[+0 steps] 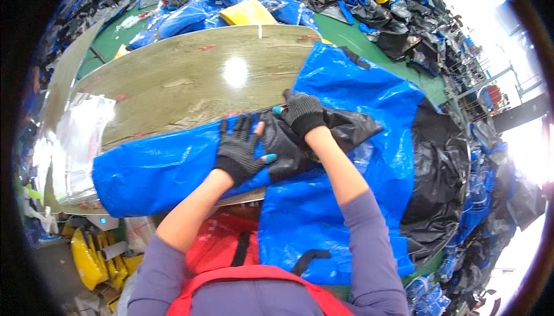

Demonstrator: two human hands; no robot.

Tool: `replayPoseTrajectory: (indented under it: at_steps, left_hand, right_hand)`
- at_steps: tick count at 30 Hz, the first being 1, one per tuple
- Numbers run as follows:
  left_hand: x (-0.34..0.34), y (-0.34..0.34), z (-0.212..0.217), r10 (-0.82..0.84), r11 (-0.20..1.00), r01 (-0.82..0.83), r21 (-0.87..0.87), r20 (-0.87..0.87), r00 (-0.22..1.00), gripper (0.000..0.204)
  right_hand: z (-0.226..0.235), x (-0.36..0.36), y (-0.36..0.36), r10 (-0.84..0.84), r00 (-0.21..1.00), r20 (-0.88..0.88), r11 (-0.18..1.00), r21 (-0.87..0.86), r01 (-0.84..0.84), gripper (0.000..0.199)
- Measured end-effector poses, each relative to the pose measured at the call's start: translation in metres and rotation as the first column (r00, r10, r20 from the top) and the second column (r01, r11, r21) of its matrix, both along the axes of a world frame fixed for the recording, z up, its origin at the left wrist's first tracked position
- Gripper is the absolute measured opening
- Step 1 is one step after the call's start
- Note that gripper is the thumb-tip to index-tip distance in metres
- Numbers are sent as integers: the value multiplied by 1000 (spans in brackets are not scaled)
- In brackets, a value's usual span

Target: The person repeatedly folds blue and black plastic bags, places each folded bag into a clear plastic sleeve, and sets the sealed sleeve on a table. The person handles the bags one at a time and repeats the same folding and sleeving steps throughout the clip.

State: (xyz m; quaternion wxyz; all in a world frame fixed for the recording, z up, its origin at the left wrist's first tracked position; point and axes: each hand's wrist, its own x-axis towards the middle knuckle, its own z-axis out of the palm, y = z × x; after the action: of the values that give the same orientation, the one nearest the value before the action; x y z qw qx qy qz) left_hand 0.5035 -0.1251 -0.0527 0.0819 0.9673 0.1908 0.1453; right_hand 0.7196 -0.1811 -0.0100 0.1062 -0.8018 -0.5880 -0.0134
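A large blue and black piece of glossy plastic-coated fabric lies across the table, with one long blue part folded out to the left. My left hand, in a grey and black striped glove, rests flat with fingers spread where blue meets black. Its thumb tip is light blue, and one fingertip is bare. At the far edge of the black section, my right hand wears a matching glove. Its fingers are curled and closed on the black fabric. Part of that grip is hidden under the hand.
The worn wood-patterned table curves away ahead. Clear plastic sheets lie at its left end. Blue plastic-wrapped bundles and a black and blue heap sit on the green floor. Yellow pieces are at the lower left.
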Motion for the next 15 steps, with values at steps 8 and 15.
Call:
replayPoseTrajectory:
  at_steps: [8,15]
  left_hand:
    - [26,-3,-41,58,979,-52,-199,26,998,86]
    - [50,-13,-40,59,995,-58,-83,11,998,96]
  right_hand:
    - [-36,60,-102,-158,964,213,957,273,97,47]
    - [-55,27,-128,245,176,-953,294,246,924,50]
